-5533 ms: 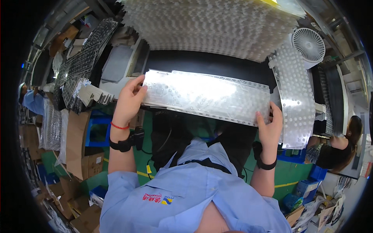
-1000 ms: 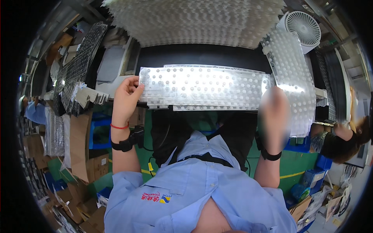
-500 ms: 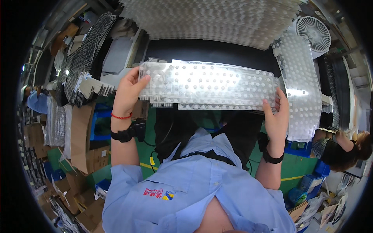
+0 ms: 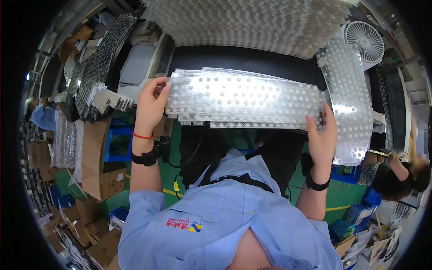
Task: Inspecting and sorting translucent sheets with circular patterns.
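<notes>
A long clear plastic tray (image 4: 243, 96) with rows of round, pale dots lies on top of similar trays at the front edge of the black table, glare washing out its middle. My left hand (image 4: 152, 102) pinches its left end, thumb against the edge and the other fingertips partly hidden. At the opposite end my right hand (image 4: 322, 128) grips the right corner between thumb and fingers. Below, the edges of other clear sheets (image 4: 191, 120) stick out unevenly from under the top one.
A large stack of dotted clear trays (image 4: 243, 22) stands at the back of the black table (image 4: 211, 57). More dotted trays (image 4: 348, 94) lie at right, below a white fan (image 4: 363, 42). Dark grid-like sheets (image 4: 101, 63) fill the left side. Another person (image 4: 391, 175) is at far right.
The top tray's left end has shifted slightly right. My left thumb has slid from the tray's upper face to its end edge. My right hand has barely moved.
</notes>
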Demonstrator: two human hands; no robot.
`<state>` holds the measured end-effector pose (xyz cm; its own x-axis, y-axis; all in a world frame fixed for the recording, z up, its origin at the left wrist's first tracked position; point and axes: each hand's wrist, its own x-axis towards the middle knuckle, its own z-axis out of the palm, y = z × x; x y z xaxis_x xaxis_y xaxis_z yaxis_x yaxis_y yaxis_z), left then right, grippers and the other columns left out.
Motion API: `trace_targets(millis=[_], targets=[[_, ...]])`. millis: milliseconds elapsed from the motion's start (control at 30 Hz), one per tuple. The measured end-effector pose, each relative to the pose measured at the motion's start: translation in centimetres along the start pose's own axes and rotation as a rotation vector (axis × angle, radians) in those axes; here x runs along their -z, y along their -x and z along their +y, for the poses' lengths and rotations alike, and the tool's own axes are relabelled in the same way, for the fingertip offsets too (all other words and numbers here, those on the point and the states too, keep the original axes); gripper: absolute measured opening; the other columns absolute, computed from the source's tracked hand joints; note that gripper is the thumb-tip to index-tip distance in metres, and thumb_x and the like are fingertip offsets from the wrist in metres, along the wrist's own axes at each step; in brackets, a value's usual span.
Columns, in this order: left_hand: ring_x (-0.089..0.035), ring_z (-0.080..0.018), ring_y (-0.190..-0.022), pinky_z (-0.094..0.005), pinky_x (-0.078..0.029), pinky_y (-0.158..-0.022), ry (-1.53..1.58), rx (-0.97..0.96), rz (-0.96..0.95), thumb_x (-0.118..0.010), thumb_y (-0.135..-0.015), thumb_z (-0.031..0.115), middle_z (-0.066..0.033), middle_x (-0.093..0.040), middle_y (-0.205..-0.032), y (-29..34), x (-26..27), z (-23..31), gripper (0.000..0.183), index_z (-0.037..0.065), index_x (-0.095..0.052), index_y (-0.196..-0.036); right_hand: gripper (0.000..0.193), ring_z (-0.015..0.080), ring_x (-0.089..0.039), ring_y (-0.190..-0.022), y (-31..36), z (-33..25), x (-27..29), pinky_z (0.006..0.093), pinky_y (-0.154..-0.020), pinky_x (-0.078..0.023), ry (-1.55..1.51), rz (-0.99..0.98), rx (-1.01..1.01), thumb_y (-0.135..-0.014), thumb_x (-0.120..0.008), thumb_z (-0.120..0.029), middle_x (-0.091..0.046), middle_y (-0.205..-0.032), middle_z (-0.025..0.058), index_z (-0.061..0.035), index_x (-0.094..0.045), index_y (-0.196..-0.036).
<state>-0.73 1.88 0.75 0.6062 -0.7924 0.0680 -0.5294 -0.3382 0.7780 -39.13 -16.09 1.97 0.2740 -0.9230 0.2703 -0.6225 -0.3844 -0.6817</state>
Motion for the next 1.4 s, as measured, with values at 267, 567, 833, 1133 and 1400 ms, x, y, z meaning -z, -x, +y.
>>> trace_targets(millis=[267,567,833,1133,1400], targets=[[-0.057,-0.0073,-0.08,-0.0221,-0.048,-0.072,0.797,0.139,-0.025,-0.051,-0.096,0.007,-0.0036,-0.062,-0.094,0.9,-0.2,1.0,0.02,-0.001,-0.053,-0.114,0.057,0.0375,-0.04,-0.131,0.7,-0.4,-0.3,0.0414,-0.108,-0.031,-0.046,-0.05,0.023,-0.084,-0.068,-0.018,-0.044,-0.138,0.0262,0.0023,-0.046,-0.132],[-0.053,-0.0066,-0.077,-0.0212,-0.048,-0.069,0.018,-0.024,0.033,-0.054,-0.095,0.01,-0.0012,-0.053,-0.09,4.0,-1.4,2.1,0.029,-0.001,-0.05,-0.122,0.056,0.0381,-0.039,-0.132,1.0,-1.1,0.6,0.0431,-0.109,-0.03,0.059,-0.052,0.031,-0.084,-0.068,-0.019,-0.041,-0.141,0.0261,0.0003,-0.047,-0.132],[-0.059,-0.0119,-0.084,-0.0245,-0.053,-0.063,0.602,0.275,-0.015,-0.044,-0.099,0.013,-0.0097,-0.052,-0.108,7.9,-2.4,3.5,0.036,0.001,-0.026,-0.128,0.057,0.0378,-0.038,-0.132,1.4,-1.6,0.3,0.0433,-0.109,-0.029,-0.037,-0.084,-0.057,-0.085,-0.068,-0.021,-0.04,-0.141,0.0259,-0.0021,-0.046,-0.134],[-0.06,-0.0106,-0.074,-0.0227,-0.048,-0.056,0.718,0.505,-0.299,-0.042,-0.101,0.027,-0.0096,-0.063,-0.094,7.4,-1.5,2.3,0.033,-0.002,-0.053,-0.109,0.056,0.0314,-0.047,-0.124,1.4,-0.4,0.4,0.0381,-0.101,-0.037,-0.071,-0.055,-0.072,-0.084,-0.069,-0.018,-0.046,-0.136,0.0221,0.0001,-0.047,-0.132],[-0.06,-0.0105,-0.079,-0.0238,-0.051,-0.062,0.666,0.255,-0.24,-0.057,-0.094,0.01,-0.0059,-0.063,-0.099,6.8,0.1,1.4,0.018,0.001,-0.059,-0.109,0.058,0.0255,-0.052,-0.113,1.2,0.6,0.0,0.0335,-0.093,-0.041,-0.067,-0.001,-0.052,-0.081,-0.072,-0.016,-0.053,-0.124,0.0181,0.0018,-0.047,-0.131]])
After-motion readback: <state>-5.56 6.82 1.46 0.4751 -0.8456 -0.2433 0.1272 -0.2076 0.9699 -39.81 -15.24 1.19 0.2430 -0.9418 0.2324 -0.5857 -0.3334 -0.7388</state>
